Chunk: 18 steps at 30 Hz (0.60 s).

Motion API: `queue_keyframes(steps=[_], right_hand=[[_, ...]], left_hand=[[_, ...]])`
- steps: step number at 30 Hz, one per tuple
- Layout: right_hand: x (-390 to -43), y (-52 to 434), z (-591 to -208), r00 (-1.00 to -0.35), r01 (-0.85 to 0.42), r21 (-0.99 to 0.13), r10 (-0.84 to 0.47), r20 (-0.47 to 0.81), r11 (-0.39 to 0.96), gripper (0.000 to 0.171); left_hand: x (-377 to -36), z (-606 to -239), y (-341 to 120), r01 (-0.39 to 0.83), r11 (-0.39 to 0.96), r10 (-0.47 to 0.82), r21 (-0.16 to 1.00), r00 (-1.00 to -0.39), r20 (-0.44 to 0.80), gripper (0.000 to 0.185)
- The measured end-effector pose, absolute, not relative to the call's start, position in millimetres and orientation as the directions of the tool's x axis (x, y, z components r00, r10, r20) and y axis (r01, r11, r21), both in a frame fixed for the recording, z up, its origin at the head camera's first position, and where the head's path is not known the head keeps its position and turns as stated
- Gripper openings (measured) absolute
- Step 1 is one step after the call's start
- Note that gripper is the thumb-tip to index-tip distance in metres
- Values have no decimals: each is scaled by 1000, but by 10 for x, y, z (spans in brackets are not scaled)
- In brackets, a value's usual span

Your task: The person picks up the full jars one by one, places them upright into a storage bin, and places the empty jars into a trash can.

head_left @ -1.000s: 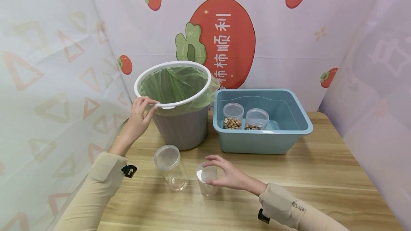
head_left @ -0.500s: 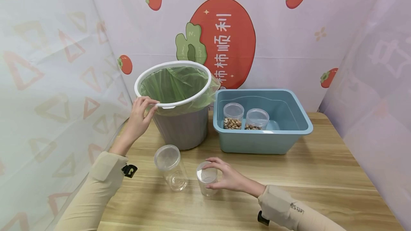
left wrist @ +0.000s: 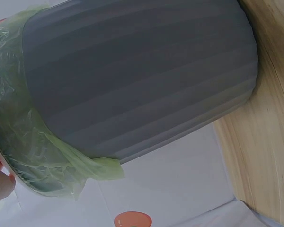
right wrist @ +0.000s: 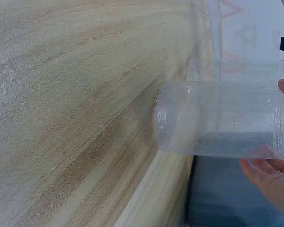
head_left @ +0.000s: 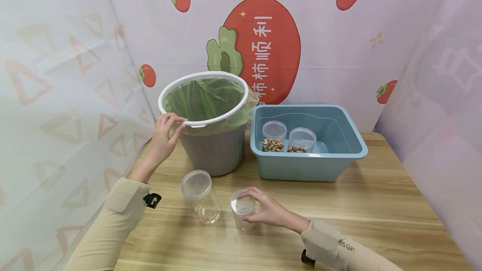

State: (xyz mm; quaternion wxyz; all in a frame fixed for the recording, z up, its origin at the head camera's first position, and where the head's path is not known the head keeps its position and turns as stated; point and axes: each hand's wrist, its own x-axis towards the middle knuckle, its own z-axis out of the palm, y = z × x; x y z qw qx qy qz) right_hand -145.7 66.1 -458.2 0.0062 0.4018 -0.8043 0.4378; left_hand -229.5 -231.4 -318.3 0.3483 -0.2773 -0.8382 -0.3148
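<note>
My left hand (head_left: 164,137) pinches the white rim (head_left: 241,108) of a grey trash can (head_left: 220,149) lined with a green bag (head_left: 205,99). In the left wrist view its fingers (left wrist: 1,184) show at the rim. My right hand (head_left: 269,210) grips a small clear jar (head_left: 241,221) near its lidded top, thumb on one side and fingers on the other. In the right wrist view that jar (right wrist: 217,118) stands on the wooden table, with no contents showing. Just left of it, a taller clear lidded jar (head_left: 206,208) stands on the table.
A blue plastic tub (head_left: 297,168) stands at the back right, beside the trash can. Two lidded clear jars of brown nuts or beans, a left jar (head_left: 273,131) and a right jar (head_left: 302,138), are inside it. A printed cloth (head_left: 320,53) hangs behind the table.
My right hand has closed in around the top of the small jar, its thumb sliding a little lower along the side. My left hand stays on the trash can rim.
</note>
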Motion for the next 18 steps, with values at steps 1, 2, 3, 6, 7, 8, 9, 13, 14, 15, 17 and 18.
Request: queue_keyframes(steps=[1,2,3,6,7,8,9,13,14,15,17,18], right_hand=[[-1458,662,-4579,-674,-656,-697,-640,368,290,45],[-1462,662,-4578,-670,-661,-694,-639,377,285,45],[-1466,662,-4579,-667,-665,-693,-639,383,279,45],[-1488,661,-4581,-661,-671,-693,-636,398,263,45],[-1494,664,-4571,-659,-674,-692,-635,404,259,45],[-1502,666,-4564,-657,-677,-690,-633,410,256,45],[-1508,669,-4555,-654,-681,-687,-632,416,254,45],[-1536,684,-4510,-643,-705,-664,-618,452,249,47],[-1545,687,-4505,-641,-711,-658,-613,462,248,47],[-1553,690,-4500,-639,-715,-654,-607,472,245,48],[-1545,693,-4445,-636,-725,-644,-597,488,246,48],[-1526,694,-4383,-632,-730,-640,-593,499,240,48]], left_hand=[[-2296,-3184,-2314,685,647,246,335,-604,758,15],[-2297,-3186,-2314,685,647,245,336,-604,759,15],[-2298,-3187,-2314,685,647,245,336,-604,759,15],[-2300,-3192,-2315,684,649,243,334,-602,760,15],[-2300,-3194,-2316,684,649,243,333,-601,761,15],[-2301,-3195,-2316,684,650,243,331,-599,763,15],[-2302,-3197,-2317,685,650,243,329,-598,764,15],[-2306,-3201,-2319,686,651,246,324,-595,765,15],[-2307,-3202,-2320,686,651,246,325,-596,764,15],[-2307,-3202,-2320,686,651,247,326,-597,763,15],[-2307,-3203,-2320,685,650,247,330,-600,760,15],[-2308,-3204,-2321,685,649,247,331,-601,760,15]])
